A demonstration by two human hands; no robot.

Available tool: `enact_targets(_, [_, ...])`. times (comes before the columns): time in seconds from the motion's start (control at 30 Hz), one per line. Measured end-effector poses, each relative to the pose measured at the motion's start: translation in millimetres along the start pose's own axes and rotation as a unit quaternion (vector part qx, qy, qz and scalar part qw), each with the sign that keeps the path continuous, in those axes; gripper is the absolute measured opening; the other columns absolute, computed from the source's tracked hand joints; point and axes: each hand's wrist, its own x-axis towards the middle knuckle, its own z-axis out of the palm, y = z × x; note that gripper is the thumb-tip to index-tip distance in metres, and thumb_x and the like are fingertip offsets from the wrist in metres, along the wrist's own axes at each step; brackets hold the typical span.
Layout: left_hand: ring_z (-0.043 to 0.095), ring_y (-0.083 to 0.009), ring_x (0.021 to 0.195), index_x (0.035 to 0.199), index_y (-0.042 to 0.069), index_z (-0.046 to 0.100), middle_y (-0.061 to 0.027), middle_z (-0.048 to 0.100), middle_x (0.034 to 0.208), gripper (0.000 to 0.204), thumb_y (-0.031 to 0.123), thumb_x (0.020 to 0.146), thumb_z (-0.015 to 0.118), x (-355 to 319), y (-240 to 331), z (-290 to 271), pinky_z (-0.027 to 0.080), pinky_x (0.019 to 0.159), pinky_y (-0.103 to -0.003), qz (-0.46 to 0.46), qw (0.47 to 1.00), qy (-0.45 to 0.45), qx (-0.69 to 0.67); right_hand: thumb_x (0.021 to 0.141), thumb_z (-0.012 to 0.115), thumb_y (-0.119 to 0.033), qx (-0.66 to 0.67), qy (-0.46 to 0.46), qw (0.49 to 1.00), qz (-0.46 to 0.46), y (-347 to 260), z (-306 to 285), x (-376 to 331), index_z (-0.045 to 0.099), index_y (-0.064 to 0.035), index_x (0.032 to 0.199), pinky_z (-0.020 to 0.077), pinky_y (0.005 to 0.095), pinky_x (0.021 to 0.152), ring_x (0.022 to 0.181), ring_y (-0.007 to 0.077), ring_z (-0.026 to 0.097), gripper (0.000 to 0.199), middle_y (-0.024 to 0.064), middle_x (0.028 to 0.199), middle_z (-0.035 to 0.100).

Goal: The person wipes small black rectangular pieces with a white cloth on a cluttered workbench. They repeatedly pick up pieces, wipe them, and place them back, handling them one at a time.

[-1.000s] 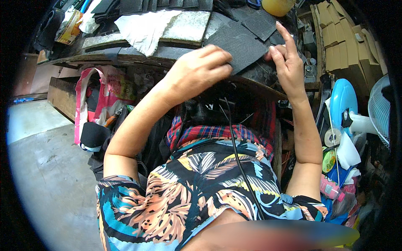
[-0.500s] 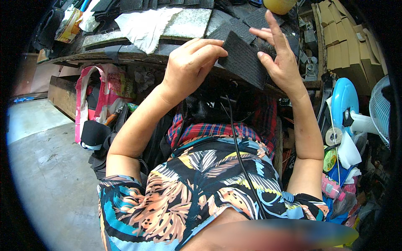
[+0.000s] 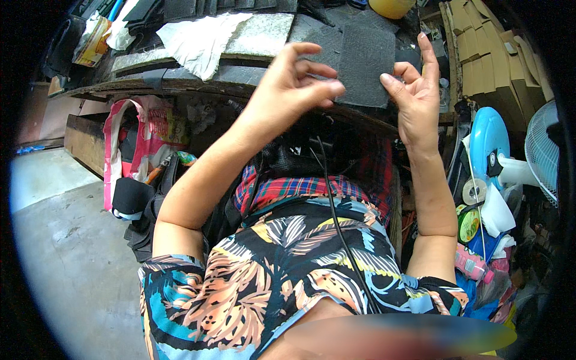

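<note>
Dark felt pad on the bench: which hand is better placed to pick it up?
Likely the left hand: its fingertips rest at the edge of the dark felt pad. The right hand is open beside the opposite edge.

Bench: your cluttered worktop [image 3: 180, 81], dark and worn
On it: white cloth [image 3: 201, 39], grey slab [image 3: 264, 33], dark sheets [image 3: 360, 60]
</note>
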Motion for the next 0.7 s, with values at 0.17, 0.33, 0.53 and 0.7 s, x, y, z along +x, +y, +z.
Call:
enact_targets(0.17, [0.062, -0.0085, 0.072, 0.126, 0.000, 0.050, -0.0017, 0.063, 0.090, 0.040, 0.002, 0.089, 0.065, 4.8, -0.4, 7.2, 0.053, 0.066, -0.023, -0.065, 0.994, -0.090, 0.002, 0.087, 0.068, 0.004, -0.017, 0.015, 1.000, 0.001, -1.2, 0.6, -6.4, 0.014, -0.0126, 0.158, 0.0490, 0.0186, 0.074, 0.084, 0.0069, 0.058, 0.091, 0.0085, 0.108, 0.056])
enact_targets(0.33, [0.049, -0.0025, 0.059, 0.110, 0.001, 0.063, 0.0021, 0.061, 0.084, 0.027, 0.004, 0.084, 0.061, 10.4, 2.7, -5.3, 0.040, 0.054, -0.018, -0.078, 0.985, -0.120, 0.097, 0.086, 0.069, 0.000, -0.010, -0.091, 0.993, 0.074, -15.5, -21.9, -2.6, 0.018, -0.0108, 0.158, 0.0478, 0.0235, 0.086, 0.091, 0.0092, 0.058, 0.089, 0.0070, 0.101, 0.061])
enact_targets(0.53, [0.063, -0.0224, 0.113, 0.141, 0.003, 0.037, -0.0113, 0.063, 0.122, 0.060, 0.015, 0.092, 0.069, 8.3, -1.6, 13.6, 0.054, 0.095, -0.039, -0.063, 0.987, -0.052, -0.141, 0.081, 0.069, 0.007, 0.042, 0.040, 0.997, 0.049, -12.0, -15.0, -11.6, 0.029, -0.0111, 0.152, 0.0581, 0.0275, 0.081, 0.098, 0.0144, 0.065, 0.084, 0.0098, 0.111, 0.064])
enact_targets(0.7, [0.066, -0.0165, 0.097, 0.137, 0.004, 0.042, -0.0099, 0.065, 0.112, 0.048, 0.004, 0.093, 0.063, 24.5, 1.4, 27.6, 0.059, 0.078, -0.030, -0.023, 0.997, -0.073, -0.021, 0.085, 0.067, 0.006, -0.067, -0.019, 0.997, 0.024, -12.9, -13.5, -34.0, 0.027, -0.0082, 0.154, 0.0535, 0.0266, 0.086, 0.100, 0.0137, 0.063, 0.082, 0.0100, 0.110, 0.063])
